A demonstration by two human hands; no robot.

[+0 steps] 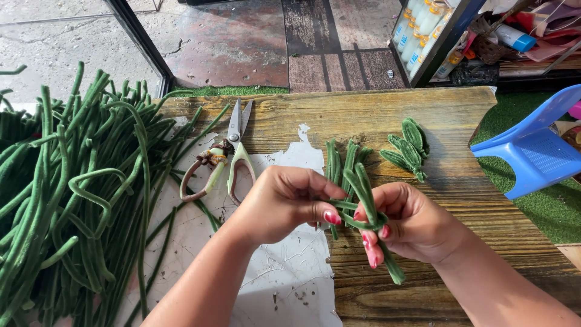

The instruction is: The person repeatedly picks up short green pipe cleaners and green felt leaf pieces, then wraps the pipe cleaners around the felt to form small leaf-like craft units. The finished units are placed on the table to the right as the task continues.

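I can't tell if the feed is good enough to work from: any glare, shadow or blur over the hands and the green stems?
Head view: even daylight, sharp on the left hand, right hand and the bent green stem they hold; soft shadows under the scissors; bright, slightly washed-out pavement at top left; mild wide-angle bend at the edges.

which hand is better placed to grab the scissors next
Left, probably. The left hand is right beside the scissors, whose handles point toward it. The right hand sits farther off, gripping the folded green stem.
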